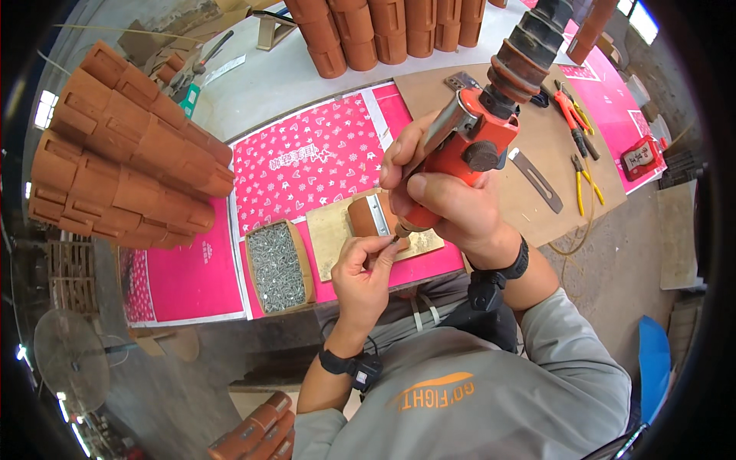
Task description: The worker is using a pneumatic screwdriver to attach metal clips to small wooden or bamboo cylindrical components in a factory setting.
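My right hand [468, 211] is wrapped round a red power screwdriver [485, 140], whose ribbed black and brown rear part rises to the upper right. Its nose points down beside my left hand [362, 282]. The thumb and fingers of that hand pinch together at the dark tip; what they hold there is too small to make out. Just beyond them a terracotta-coloured piece [359, 220] with a silvery metal strip [376, 215] lies on a wooden board [325, 239]. My right hand partly hides this piece.
Left of the board stands a cardboard box [309, 270] of small screws [277, 264]. Stacked terracotta-coloured tubes [126, 130] lean at the left; more tubes [391, 34] stand at the back. Yellow-handled pliers [580, 184], a slotted metal plate [537, 182] and a red bottle [642, 158] lie right.
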A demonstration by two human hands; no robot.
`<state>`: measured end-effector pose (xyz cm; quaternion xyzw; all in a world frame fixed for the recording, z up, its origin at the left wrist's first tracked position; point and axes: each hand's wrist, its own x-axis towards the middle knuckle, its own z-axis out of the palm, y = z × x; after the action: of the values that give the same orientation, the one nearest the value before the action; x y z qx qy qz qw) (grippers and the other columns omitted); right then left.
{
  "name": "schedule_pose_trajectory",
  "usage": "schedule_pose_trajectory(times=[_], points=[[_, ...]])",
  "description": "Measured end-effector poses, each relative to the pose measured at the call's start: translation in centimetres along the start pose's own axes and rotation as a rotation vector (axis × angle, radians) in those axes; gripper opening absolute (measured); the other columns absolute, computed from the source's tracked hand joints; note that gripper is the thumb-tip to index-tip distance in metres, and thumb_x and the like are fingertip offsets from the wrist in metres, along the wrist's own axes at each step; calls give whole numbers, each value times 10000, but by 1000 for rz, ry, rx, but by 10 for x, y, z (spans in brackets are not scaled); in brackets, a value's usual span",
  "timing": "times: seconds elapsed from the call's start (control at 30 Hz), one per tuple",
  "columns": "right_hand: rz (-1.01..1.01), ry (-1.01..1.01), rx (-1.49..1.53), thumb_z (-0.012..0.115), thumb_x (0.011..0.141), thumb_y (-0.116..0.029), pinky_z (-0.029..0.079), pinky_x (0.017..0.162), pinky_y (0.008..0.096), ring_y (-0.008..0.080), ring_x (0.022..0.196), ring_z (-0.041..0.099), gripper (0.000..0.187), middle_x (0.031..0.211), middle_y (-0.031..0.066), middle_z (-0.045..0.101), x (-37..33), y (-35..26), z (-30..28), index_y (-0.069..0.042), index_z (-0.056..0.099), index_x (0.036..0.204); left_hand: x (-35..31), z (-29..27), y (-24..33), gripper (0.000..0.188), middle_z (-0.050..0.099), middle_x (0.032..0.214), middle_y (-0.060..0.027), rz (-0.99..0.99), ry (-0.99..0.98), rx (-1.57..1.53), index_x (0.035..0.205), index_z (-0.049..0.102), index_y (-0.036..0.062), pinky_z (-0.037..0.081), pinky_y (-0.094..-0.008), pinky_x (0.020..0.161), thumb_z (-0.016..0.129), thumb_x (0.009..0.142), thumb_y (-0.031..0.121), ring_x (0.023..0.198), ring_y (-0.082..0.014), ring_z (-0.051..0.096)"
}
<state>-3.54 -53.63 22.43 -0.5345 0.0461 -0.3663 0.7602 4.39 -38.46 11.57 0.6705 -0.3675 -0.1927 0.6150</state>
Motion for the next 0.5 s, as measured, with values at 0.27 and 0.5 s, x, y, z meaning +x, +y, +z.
schedule_pose_trajectory(times=[0.27, 0.5], points=[[17, -24, -7, 578, 781, 7, 552, 602, 292, 182, 809, 633, 292, 958, 152, 637, -2, 10, -7, -10, 541, 1070, 9, 6, -4, 133, 679, 940, -80, 180, 53, 129, 926, 726, 27, 505, -333, 787, 780, 805, 18, 925, -228, 602], [-99, 47, -142, 551, 795, 49, 555, 643, 291, 173, 834, 638, 275, 943, 140, 634, 14, 29, -12, -2, 543, 1064, 48, 4, -8, 138, 662, 1054, -85, 324, 69, 396, 886, 738, 53, 421, -403, 962, 807, 769, 80, 1083, -281, 555]])
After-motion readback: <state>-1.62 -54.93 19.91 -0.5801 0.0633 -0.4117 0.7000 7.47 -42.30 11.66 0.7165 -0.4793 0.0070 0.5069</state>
